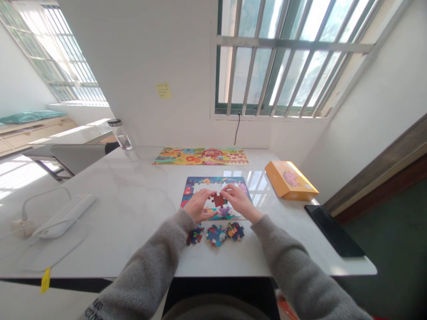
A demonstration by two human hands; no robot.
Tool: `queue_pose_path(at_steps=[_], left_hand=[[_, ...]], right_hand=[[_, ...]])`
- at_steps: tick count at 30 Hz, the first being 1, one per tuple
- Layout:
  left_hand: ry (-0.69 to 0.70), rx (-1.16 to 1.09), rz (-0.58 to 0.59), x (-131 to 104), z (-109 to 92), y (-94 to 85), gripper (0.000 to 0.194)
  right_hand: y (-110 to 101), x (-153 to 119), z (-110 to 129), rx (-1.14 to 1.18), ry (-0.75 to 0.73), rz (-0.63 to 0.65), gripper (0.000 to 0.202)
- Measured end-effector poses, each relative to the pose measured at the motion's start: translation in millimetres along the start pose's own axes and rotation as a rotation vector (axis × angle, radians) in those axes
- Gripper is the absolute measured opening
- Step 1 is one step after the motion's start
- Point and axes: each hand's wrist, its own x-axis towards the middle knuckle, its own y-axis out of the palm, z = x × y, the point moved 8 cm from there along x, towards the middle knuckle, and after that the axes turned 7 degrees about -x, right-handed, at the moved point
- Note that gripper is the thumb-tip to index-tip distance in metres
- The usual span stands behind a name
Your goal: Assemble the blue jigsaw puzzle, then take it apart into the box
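A reddish-brown puzzle piece [219,200] is pinched between my two hands, above a partly filled jigsaw puzzle [191,181]. My left hand [201,205] has its thumb and index finger closed at the piece's left side. At its upper right edge, the fingertips of my right hand [239,201] are closed on it as well. The puzzle's colourful border is laid around a white inner area, partly covered by my hands. Between my forearms lie loose puzzle pieces [216,235] in small heaps, just in front of the puzzle.
A long finished animal puzzle [203,156] lies near the wall. To the right are an orange box [292,180] and a black tablet-like slab [333,231]. A white power strip [65,216] with cables lies left. A clear bottle [120,134] stands at the back left.
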Motion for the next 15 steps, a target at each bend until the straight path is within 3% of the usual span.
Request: queue_pose_path(at_steps=[4,8,12,15], left_hand=[[0.001,0.049,-0.032,-5,6,-0.1,0.044],[0.008,0.085,-0.005,-6,7,3.0,0.043],[-0.014,0.088,-0.011,-9,16,1.3,0.042],[-0.030,0.065,-0.021,-10,18,0.8,0.041]], right_hand=[[8,-2,-2,-0.016,-0.017,0.006,0.025],[6,-12,-3,-0.118,-0.069,0.007,0.016],[2,-20,5,-0.351,-0.241,-0.007,0.029],[1,-22,7,-0.373,-0.283,0.002,0.035]])
